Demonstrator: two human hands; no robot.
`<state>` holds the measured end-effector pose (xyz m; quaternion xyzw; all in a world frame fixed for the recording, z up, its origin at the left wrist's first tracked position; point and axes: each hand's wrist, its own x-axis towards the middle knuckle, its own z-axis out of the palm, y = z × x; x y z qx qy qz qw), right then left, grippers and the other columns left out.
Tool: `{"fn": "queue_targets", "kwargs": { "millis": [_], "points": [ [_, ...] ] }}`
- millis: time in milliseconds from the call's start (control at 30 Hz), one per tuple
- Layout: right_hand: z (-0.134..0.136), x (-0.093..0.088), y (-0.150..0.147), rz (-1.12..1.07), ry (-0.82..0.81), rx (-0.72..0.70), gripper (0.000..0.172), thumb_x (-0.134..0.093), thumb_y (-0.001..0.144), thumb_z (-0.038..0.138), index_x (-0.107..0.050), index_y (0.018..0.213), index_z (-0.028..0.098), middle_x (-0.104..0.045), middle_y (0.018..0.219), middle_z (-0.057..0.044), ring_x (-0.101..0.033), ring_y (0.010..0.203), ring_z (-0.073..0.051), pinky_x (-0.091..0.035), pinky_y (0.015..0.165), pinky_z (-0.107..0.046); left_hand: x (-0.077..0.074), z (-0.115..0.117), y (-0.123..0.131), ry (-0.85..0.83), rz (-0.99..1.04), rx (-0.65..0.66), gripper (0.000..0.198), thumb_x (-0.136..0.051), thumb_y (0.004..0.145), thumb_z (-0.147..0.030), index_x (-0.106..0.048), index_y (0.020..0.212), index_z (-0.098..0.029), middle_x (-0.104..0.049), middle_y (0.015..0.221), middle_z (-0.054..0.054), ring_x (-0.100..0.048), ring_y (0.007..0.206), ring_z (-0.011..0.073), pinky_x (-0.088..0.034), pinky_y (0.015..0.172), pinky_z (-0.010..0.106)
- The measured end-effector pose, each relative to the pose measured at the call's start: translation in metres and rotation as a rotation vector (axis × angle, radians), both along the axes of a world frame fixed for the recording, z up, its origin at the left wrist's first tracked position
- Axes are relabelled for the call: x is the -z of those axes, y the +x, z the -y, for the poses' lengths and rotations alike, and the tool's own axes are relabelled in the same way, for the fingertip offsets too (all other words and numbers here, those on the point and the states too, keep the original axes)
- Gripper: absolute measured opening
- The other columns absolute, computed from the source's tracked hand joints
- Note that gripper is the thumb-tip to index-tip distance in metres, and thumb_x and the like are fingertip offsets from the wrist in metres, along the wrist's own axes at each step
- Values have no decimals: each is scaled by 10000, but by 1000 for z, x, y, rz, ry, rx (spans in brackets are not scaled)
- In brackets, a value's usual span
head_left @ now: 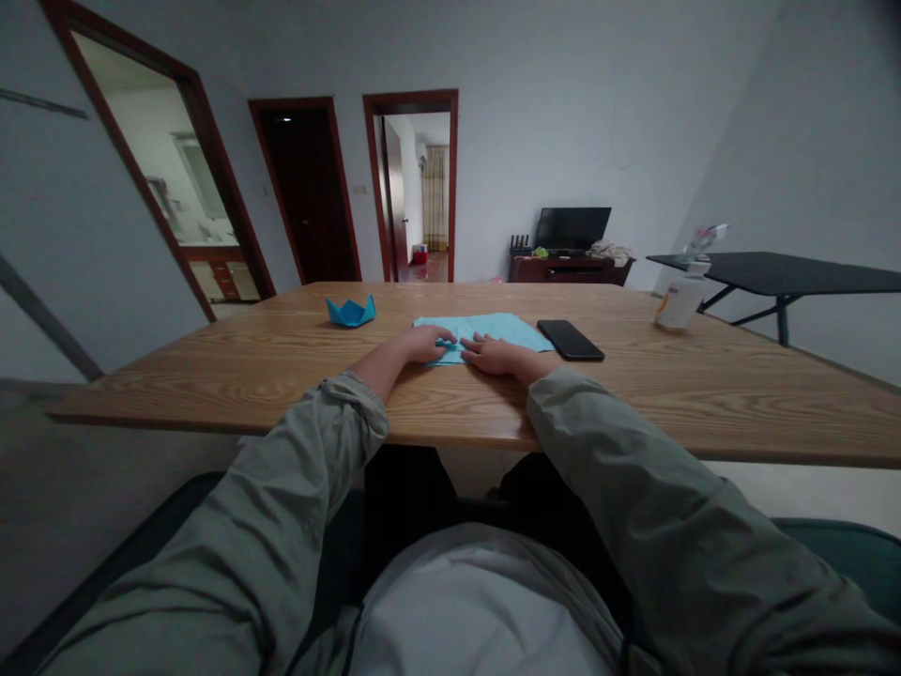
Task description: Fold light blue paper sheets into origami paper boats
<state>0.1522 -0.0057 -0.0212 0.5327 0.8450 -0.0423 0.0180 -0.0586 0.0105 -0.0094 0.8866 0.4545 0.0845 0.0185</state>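
A light blue sheet of paper [503,329] lies flat on the wooden table [282,361] in front of me. My left hand [426,344] rests on the sheet's near left corner with the fingers curled down onto the paper. Beside it, my right hand [496,355] presses flat on the near edge, fingers stretched out toward the left hand. A folded blue paper boat [350,312] stands farther back to the left, apart from both hands.
A black phone [570,340] lies just right of the sheet. A white bottle [679,299] stands at the table's right edge. Behind are a black side table [788,274], a TV cabinet [570,268] and open doorways [419,188].
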Motion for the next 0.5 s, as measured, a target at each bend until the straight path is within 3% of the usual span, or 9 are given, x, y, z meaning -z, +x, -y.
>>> {"fn": "queue_targets", "kwargs": {
  "millis": [267, 500],
  "points": [
    [11, -10, 1, -110, -47, -17, 782, -477, 874, 679, -339, 1538, 290, -255, 1613, -99, -301, 1444, -386, -238, 1177, -530, -10, 12, 4, -154, -16, 10, 561, -611, 810, -337, -593, 1358, -216, -611, 1372, 48, -584, 1214, 218, -419, 1038, 264],
    [0, -14, 15, -171, -135, -77, 708, -588, 841, 439, -427, 1499, 234, -296, 1598, -79, -384, 1417, -303, -282, 1175, -367, -25, 20, 2, -265, -69, 25, 659, -660, 723, -288, -573, 1375, -256, -577, 1412, 0, -555, 1244, 196, -401, 1049, 232]
  ]
}}
